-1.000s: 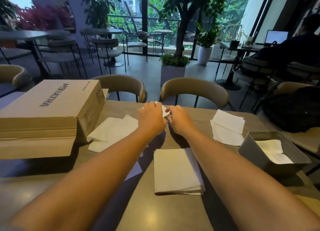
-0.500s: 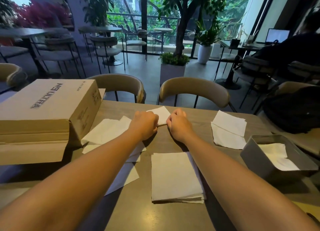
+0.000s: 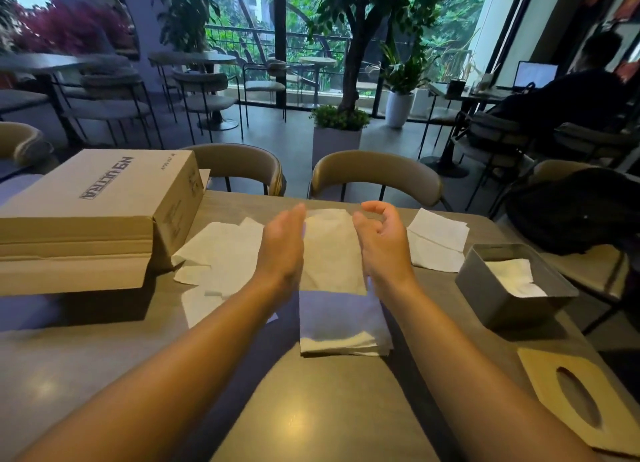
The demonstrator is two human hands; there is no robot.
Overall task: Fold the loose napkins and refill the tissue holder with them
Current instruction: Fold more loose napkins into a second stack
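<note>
Both hands [image 3: 332,243] seemingly hold a folded napkin [image 3: 330,253] over the stack [image 3: 341,326].

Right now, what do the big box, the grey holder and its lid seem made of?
Box: brown corrugated cardboard, matte, with creased flaps and printed lettering. Holder: probably metal, dull grey, thin stiff walls; painted plastic is possible. Lid: looks like pale wood or board, matte, with an oval slot.

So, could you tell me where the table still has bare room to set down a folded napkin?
Bare tabletop lies nearest you, between the forearms below the folded stack. A small gap sits between stack and metal holder. Crowded: loose napkins beside the cardboard box.
</note>
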